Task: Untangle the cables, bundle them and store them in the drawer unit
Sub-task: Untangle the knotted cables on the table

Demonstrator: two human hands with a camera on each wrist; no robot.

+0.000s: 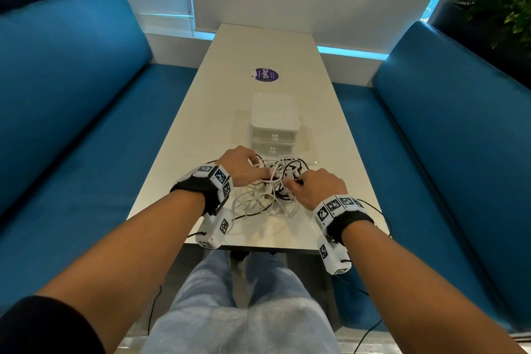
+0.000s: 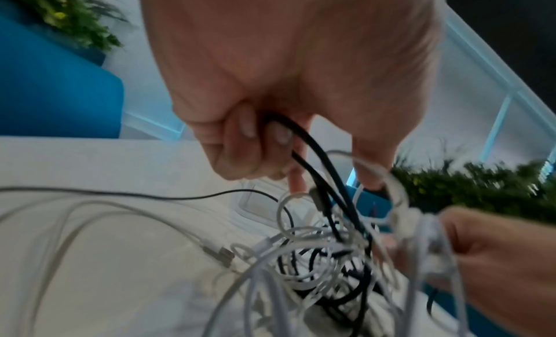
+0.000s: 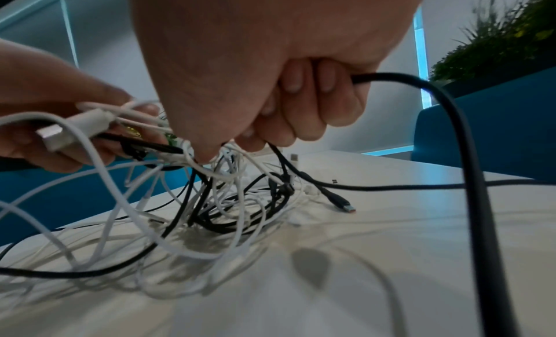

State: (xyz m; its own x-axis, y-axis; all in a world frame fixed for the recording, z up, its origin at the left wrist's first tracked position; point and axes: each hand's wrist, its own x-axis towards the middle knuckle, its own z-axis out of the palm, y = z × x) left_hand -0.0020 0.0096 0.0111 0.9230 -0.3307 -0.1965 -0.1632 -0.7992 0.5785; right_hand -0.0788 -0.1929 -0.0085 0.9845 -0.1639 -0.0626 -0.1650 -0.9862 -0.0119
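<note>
A tangle of white and black cables (image 1: 273,190) lies on the near part of the white table (image 1: 258,52). My left hand (image 1: 244,167) grips the tangle from the left; in the left wrist view its curled fingers (image 2: 240,137) hold a black cable (image 2: 319,156). From the right, my right hand (image 1: 309,185) has its fingers (image 3: 304,104) curled round a thick black cable (image 3: 469,152). A white USB plug (image 3: 75,128) sticks out of the left hand. Just beyond the tangle stands the white drawer unit (image 1: 274,123), both drawers closed.
Blue benches (image 1: 86,123) flank the table on both sides. A purple round sticker (image 1: 266,75) lies on the table beyond the drawer unit. Loose cable ends trail toward the table's near edge (image 1: 258,247). Plants (image 1: 494,0) stand behind the benches.
</note>
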